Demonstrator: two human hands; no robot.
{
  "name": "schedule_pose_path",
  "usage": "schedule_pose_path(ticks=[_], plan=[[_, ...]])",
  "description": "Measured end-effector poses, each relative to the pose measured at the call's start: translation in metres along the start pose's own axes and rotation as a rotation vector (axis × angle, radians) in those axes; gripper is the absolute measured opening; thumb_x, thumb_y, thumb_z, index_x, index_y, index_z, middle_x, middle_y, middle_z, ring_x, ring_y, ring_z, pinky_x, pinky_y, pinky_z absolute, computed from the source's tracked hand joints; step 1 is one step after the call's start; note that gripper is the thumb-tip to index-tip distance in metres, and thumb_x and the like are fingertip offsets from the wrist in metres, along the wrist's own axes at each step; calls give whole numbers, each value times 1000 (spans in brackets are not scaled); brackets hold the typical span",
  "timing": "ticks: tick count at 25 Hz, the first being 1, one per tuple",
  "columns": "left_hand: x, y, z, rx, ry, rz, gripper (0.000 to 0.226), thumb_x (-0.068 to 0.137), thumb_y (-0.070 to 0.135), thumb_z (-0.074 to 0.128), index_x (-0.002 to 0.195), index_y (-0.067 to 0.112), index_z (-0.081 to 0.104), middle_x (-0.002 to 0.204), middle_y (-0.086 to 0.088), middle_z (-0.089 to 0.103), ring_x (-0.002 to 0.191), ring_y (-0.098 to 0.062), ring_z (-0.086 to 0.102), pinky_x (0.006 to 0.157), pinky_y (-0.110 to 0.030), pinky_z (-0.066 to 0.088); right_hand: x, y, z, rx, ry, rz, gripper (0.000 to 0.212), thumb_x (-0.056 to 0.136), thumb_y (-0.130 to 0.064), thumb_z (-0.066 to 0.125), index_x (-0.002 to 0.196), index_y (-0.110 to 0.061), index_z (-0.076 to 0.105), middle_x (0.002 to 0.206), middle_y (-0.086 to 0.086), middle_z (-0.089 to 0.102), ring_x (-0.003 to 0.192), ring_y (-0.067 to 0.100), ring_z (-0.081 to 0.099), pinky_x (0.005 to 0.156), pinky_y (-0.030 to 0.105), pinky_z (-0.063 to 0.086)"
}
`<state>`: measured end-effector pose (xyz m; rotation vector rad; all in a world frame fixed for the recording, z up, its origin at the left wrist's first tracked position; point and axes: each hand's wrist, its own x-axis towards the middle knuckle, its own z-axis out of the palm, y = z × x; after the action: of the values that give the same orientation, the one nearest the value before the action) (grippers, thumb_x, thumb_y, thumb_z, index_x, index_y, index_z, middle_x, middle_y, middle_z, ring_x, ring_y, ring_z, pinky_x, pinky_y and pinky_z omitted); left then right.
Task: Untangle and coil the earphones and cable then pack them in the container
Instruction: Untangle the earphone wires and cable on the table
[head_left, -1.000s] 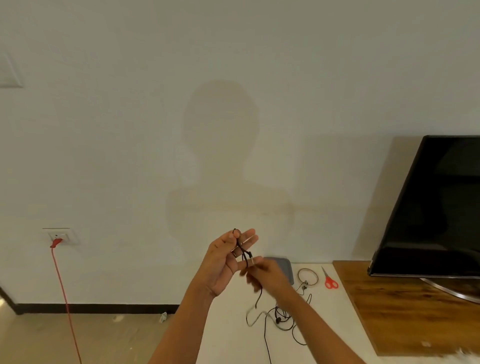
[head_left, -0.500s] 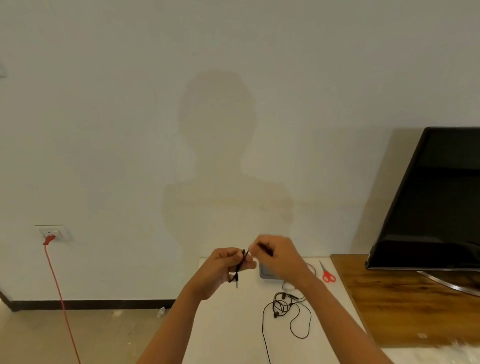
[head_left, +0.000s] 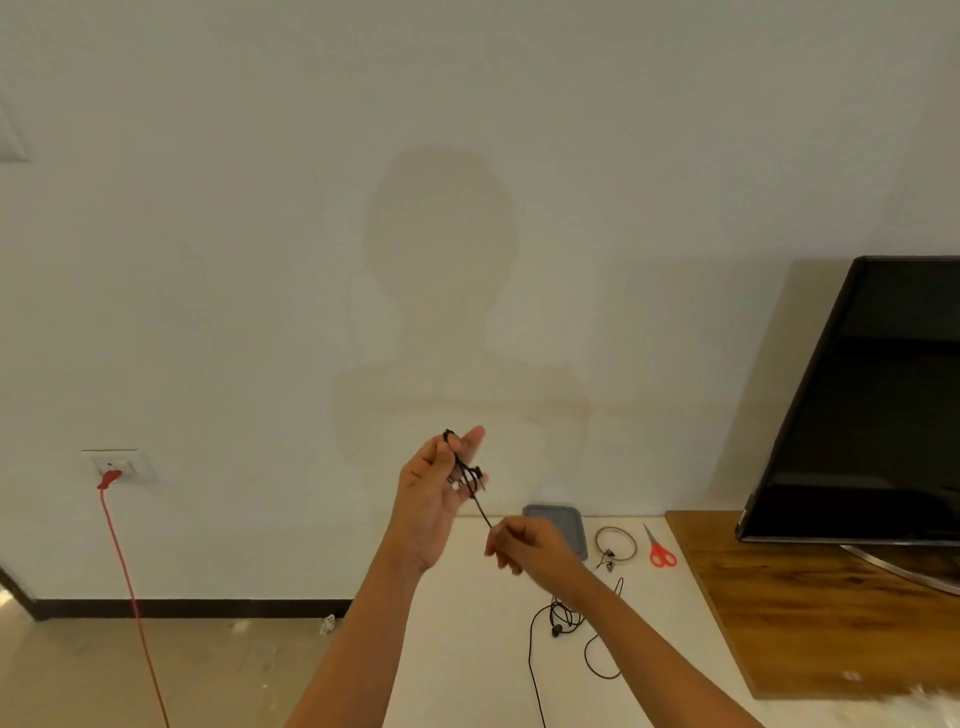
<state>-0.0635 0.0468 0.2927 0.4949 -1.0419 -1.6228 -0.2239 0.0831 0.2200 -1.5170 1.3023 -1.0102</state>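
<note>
A thin black cable is being held up in front of the pale wall, above the white tabletop. The left hand is being kept raised, palm turned toward the camera, fingers partly extended; several black loops are being carried around those fingers, pinned near the top by the thumb. One strand is being drawn down and to the right from the loops into the right hand, whose fingers are being curled shut around it in a pinch.

A loose tangle of black earphones is being left lying on the tabletop below the right forearm, one strand trailing toward the near edge. A grey rectangular container is being partly hidden behind the right hand, at the wall side of the tabletop. Just to its right, a small coiled pale wire is lying flat, and red-handled scissors are lying beside that, near the wooden board.
</note>
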Motion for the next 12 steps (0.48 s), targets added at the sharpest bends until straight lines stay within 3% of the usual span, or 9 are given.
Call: schedule_pose_path(ticks=[2,5,8,12], plan=[[4,1,-6,294,30,46,20,95,23,49,87,15,66,117,-4,71,112,-15,62,85,-40,46,-5,-5,-2,-126,25,-46,30,95,-28,54,69,-32,68,64,-12,65,58,2,55,58,17,42],[5,-7,-8,656,14,-45,25,100,20,47,94,15,71,104,5,75,99,-7,66,89,-39,47,1,-39,-20,-369,118,-228,19,88,-24,56,73,-24,68,62,-12,59,55,3,49,56,17,39],[4,-8,-2,667,-21,-124,30,100,22,47,85,24,73,91,5,75,96,-13,68,80,-33,48,10,-79,-39,-807,48,-356,18,89,-26,56,83,-15,69,73,-2,61,69,14,55,65,32,46],[4,-2,-3,618,-59,-185,28,100,22,47,91,18,73,92,-4,76,98,-17,69,80,-41,46,14,-110,-58,-1064,-57,-304,23,85,-42,62,97,-21,64,88,-5,70,80,14,59,71,32,47]])
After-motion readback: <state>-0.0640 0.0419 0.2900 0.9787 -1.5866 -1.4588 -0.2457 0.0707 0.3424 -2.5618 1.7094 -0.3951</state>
